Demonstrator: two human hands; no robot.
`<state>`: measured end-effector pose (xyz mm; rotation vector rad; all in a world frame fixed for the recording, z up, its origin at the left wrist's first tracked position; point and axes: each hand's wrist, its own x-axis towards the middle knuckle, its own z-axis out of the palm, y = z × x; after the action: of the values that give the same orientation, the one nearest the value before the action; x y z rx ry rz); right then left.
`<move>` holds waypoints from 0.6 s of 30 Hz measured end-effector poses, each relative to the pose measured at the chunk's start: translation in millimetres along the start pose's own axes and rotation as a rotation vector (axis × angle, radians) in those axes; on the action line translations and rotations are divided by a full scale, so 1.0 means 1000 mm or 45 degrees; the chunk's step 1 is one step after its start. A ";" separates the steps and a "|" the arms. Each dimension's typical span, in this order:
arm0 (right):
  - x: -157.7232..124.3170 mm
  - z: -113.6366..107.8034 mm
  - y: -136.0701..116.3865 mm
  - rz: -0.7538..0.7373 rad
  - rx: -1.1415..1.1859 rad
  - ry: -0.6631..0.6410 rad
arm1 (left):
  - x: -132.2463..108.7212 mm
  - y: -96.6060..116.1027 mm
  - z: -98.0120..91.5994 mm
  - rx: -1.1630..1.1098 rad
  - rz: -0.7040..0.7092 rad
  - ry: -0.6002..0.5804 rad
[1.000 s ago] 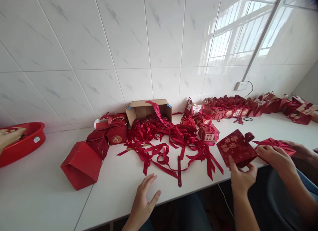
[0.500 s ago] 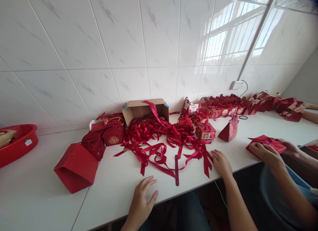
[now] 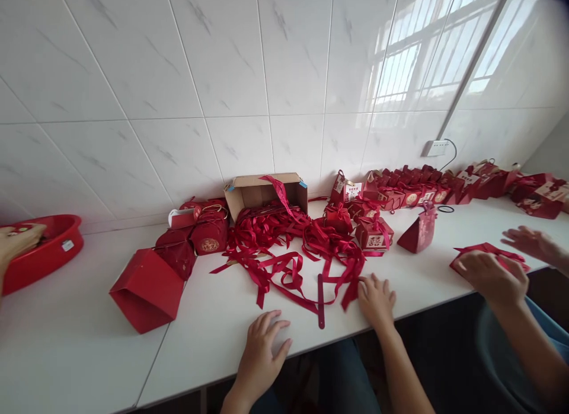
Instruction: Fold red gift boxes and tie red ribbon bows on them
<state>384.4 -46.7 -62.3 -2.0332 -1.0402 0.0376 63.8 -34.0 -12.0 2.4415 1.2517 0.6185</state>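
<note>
My left hand (image 3: pixel 265 352) hovers at the table's front edge, fingers spread, holding nothing. My right hand (image 3: pixel 377 301) rests on the table with fingers apart, its fingertips against loose ends of the red satin ribbon pile (image 3: pixel 306 242). Between my hands lies a narrow dark red strip (image 3: pixel 320 301), with holes at its ends. Behind the ribbons, a cardboard box (image 3: pixel 230 203) on its side spills more of them. A small red gift box (image 3: pixel 374 236) with gold characters stands beyond my right hand.
Left are an open red paper box (image 3: pixel 149 289), round red boxes (image 3: pixel 210 236) and a red basin (image 3: pixel 48 263) with beige items. A triangular red box (image 3: pixel 418 231) stands right, before rows of gift boxes (image 3: pixel 411 194). A co-worker's hands (image 3: pixel 493 277) are over a red piece (image 3: pixel 473 248).
My right hand has moved left, shifting ribbon ends with it. My left hand stays about in place. The co-worker's far hand has lifted off the red piece. The view has shifted slightly.
</note>
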 end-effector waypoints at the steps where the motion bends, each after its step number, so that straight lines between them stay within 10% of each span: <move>1: -0.005 0.006 -0.011 -0.029 0.036 -0.014 | 0.000 0.001 0.000 0.004 -0.001 0.000; 7: -0.019 0.008 -0.065 -0.288 0.330 0.053 | -0.004 0.005 -0.001 -0.021 -0.009 -0.001; 11: -0.043 0.007 -0.084 -0.551 0.307 -0.322 | 0.002 0.006 -0.008 -0.101 -0.038 0.075; 18: -0.060 0.016 -0.089 -0.558 0.086 -0.456 | 0.080 -0.017 -0.045 0.059 -0.052 0.216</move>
<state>280.9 -49.3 -30.8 -1.7328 -1.6674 0.2096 70.8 45.6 37.0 2.4368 1.3916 0.8080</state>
